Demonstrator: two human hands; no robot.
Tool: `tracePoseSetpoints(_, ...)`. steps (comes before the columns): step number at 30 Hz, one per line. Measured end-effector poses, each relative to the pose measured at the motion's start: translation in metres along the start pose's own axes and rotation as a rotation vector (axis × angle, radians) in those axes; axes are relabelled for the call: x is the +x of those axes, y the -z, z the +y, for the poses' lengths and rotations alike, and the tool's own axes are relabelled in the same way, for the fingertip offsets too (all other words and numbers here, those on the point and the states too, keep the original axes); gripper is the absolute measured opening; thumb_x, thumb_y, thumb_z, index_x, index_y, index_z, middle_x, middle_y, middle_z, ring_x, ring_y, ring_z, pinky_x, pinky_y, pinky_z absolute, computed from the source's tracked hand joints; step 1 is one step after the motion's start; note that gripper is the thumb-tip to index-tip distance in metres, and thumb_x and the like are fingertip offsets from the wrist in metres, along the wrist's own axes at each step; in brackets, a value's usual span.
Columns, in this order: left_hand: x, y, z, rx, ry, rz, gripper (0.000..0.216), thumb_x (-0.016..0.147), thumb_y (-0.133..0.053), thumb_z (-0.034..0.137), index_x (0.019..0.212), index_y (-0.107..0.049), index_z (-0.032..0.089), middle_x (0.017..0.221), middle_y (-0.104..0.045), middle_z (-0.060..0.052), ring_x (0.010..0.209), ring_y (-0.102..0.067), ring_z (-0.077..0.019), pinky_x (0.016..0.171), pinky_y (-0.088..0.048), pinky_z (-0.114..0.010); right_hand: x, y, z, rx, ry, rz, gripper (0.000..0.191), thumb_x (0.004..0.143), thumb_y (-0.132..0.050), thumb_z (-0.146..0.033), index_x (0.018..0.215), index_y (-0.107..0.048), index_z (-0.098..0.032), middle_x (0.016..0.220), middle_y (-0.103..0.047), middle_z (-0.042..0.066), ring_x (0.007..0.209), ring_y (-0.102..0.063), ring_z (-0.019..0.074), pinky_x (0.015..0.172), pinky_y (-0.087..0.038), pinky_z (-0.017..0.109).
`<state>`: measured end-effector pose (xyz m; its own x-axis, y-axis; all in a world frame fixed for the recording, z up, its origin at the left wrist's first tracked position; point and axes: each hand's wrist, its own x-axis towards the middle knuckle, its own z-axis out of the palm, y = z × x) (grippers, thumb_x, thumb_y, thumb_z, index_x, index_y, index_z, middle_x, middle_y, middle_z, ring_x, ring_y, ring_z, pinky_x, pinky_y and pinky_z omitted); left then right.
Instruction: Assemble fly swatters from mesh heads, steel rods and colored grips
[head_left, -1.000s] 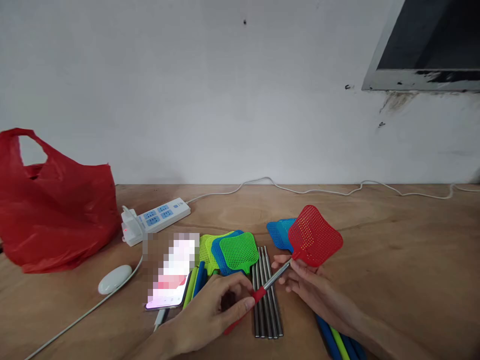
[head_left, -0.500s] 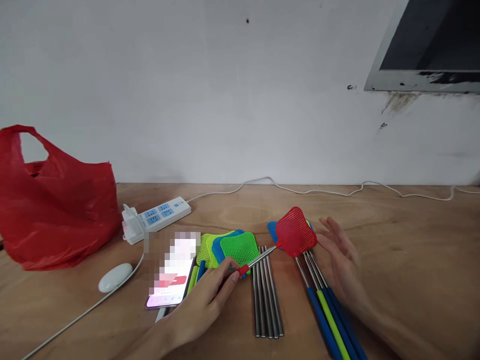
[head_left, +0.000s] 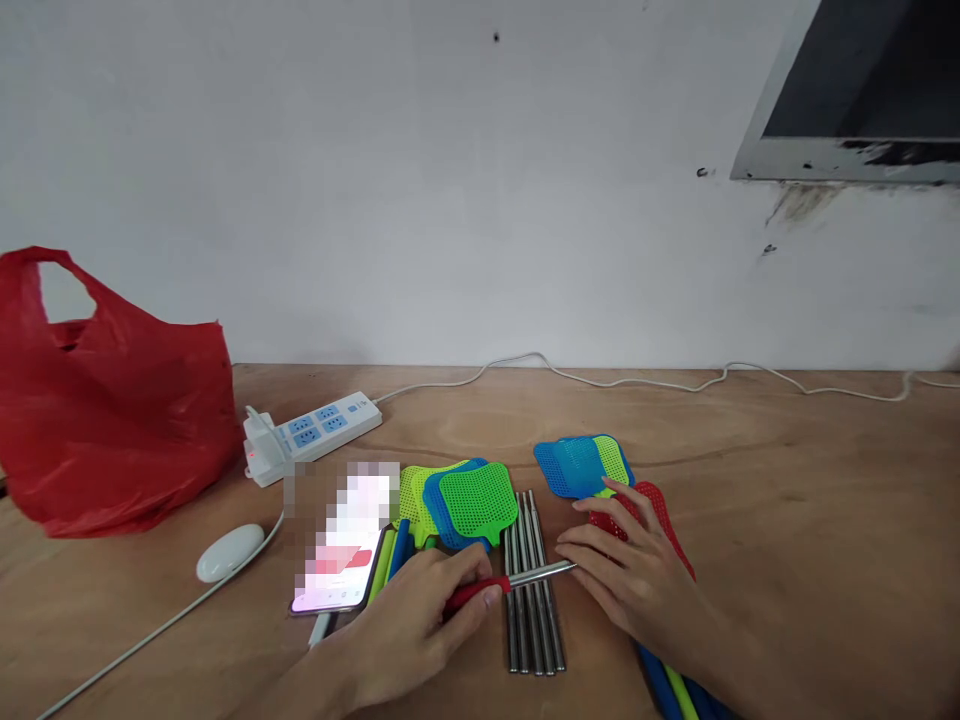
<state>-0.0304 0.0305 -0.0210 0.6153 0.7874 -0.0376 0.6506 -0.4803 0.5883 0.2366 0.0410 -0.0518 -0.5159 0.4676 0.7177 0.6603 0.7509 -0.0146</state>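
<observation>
My left hand [head_left: 420,625] pinches the red grip of a red fly swatter [head_left: 656,505], whose steel rod [head_left: 536,573] runs right across a row of several bare steel rods [head_left: 531,600]. My right hand [head_left: 637,580] lies on the red mesh head with fingers curled round where the rod meets it. Just behind lie blue and green swatter heads [head_left: 581,465]. Their blue and green handles [head_left: 675,690] stick out under my right wrist. A pile of loose green and blue mesh heads [head_left: 465,500] sits left of the rods.
A phone [head_left: 341,570] with a lit screen lies left of the pile. Behind it are a white power strip [head_left: 311,435] with its cable, a white mouse [head_left: 229,555] and a red plastic bag [head_left: 105,410] at the far left. The wooden table [head_left: 825,500] ends at a white wall.
The red swatter was lifted and swung left over the table, then came down low. My right hand let go, opened, and now rests on the red head again.
</observation>
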Motion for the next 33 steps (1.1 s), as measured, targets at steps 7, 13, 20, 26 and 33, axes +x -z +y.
tracePoseSetpoints(7,0.000,-0.002,-0.001,0.245,-0.141,0.009,0.019,0.107,-0.032,0.031,0.108,-0.050,0.024,0.092,-0.068,-0.002,0.077,-0.063,-0.0229,0.068,-0.039,-0.032,-0.004,-0.003,-0.003,-0.029,0.012,-0.066,0.015,0.095,-0.057,-0.018,0.082,-0.064,-0.021,0.070,-0.064,-0.002,0.087,-0.060,0.0212,0.108,-0.032,0.050)
tracePoseSetpoints(13,0.003,-0.010,-0.003,0.426,-0.281,0.014,0.016,0.107,-0.041,0.031,0.097,-0.050,0.022,0.090,-0.069,-0.001,0.073,-0.066,-0.0223,0.060,-0.038,-0.030,-0.006,-0.005,-0.012,-0.060,0.080,-0.116,0.013,0.092,-0.062,-0.019,0.079,-0.062,-0.020,0.070,-0.063,-0.002,0.087,-0.059,0.0204,0.111,-0.028,0.050)
tracePoseSetpoints(20,0.005,-0.018,-0.002,0.553,-0.320,0.067,0.024,0.107,-0.038,0.028,0.087,-0.049,0.021,0.076,-0.068,-0.001,0.063,-0.066,-0.0219,0.056,-0.039,-0.030,-0.004,-0.005,-0.017,-0.049,0.100,-0.156,0.009,0.090,-0.065,-0.018,0.082,-0.063,-0.021,0.072,-0.066,-0.002,0.083,-0.058,0.0204,0.110,-0.033,0.049)
tracePoseSetpoints(26,0.005,-0.018,-0.001,0.599,-0.353,0.078,0.024,0.107,-0.038,0.025,0.086,-0.049,0.021,0.074,-0.068,-0.002,0.060,-0.065,-0.0217,0.053,-0.038,-0.030,-0.002,-0.003,-0.014,-0.060,0.163,-0.162,0.012,0.094,-0.061,-0.022,0.082,-0.063,-0.020,0.072,-0.064,-0.002,0.080,-0.056,0.0205,0.104,-0.037,0.047)
tracePoseSetpoints(33,0.003,-0.013,0.008,0.622,-0.255,-0.028,0.016,0.103,-0.047,0.022,0.087,-0.051,0.021,0.075,-0.070,-0.001,0.061,-0.067,-0.0239,0.052,-0.036,-0.032,0.004,0.000,-0.016,-0.197,0.228,-0.234,0.026,0.098,-0.054,-0.020,0.072,-0.062,-0.019,0.069,-0.063,0.001,0.076,-0.053,0.0219,0.095,-0.040,0.047)
